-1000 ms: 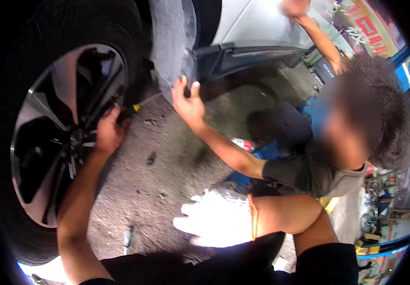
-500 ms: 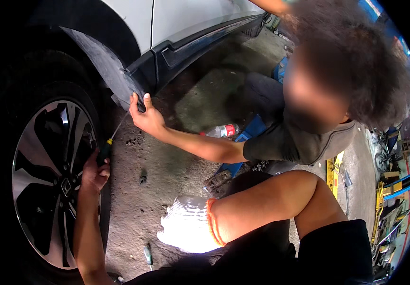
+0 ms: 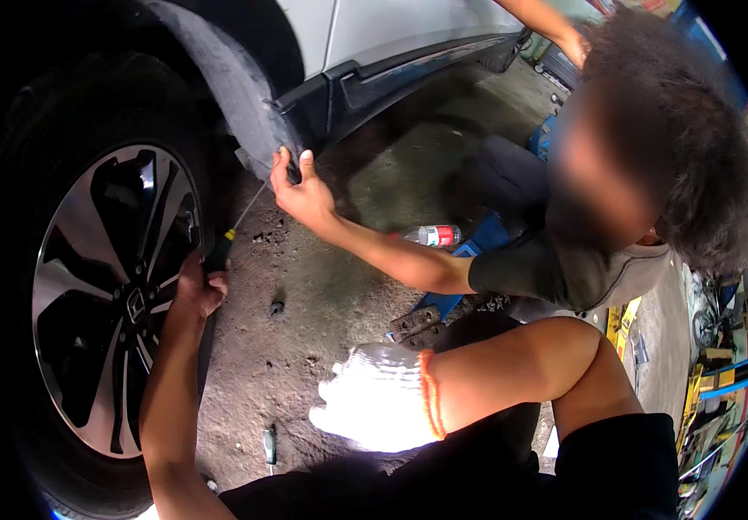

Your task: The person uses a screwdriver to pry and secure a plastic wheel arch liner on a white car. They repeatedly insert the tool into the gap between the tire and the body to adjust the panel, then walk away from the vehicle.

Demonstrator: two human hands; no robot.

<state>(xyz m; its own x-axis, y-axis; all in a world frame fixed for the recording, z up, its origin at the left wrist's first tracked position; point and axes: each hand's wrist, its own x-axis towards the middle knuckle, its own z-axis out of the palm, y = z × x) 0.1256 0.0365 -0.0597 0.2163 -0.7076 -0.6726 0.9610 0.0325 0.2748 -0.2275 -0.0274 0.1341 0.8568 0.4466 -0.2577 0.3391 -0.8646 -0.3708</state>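
My left hand (image 3: 203,286) grips a screwdriver (image 3: 225,244) with a black and yellow handle beside the black-and-silver alloy wheel (image 3: 88,243). Its long shaft reaches up to the lower end of the grey wheel-arch liner (image 3: 237,104); the exact tip is hard to make out. A co-worker's hand (image 3: 304,191) holds that liner's lower corner. Low in the view, my right hand (image 3: 374,399), in a white glove with an orange cuff, hangs with fingers apart and nothing visible in them. A second screwdriver (image 3: 270,446) lies on the floor (image 3: 252,347) near it.
The co-worker (image 3: 617,243) crouches at the right, one arm raised toward the white car (image 3: 400,22). A plastic bottle (image 3: 434,236), a blue metal stand (image 3: 478,243) and a small dark piece (image 3: 277,308) lie on the ground. Tools and yellow equipment (image 3: 703,390) crowd the right edge.
My view has swung, showing more of the car's side than a second ago. My left hand keeps the screwdriver at the liner, and the co-worker's hand still holds it there.
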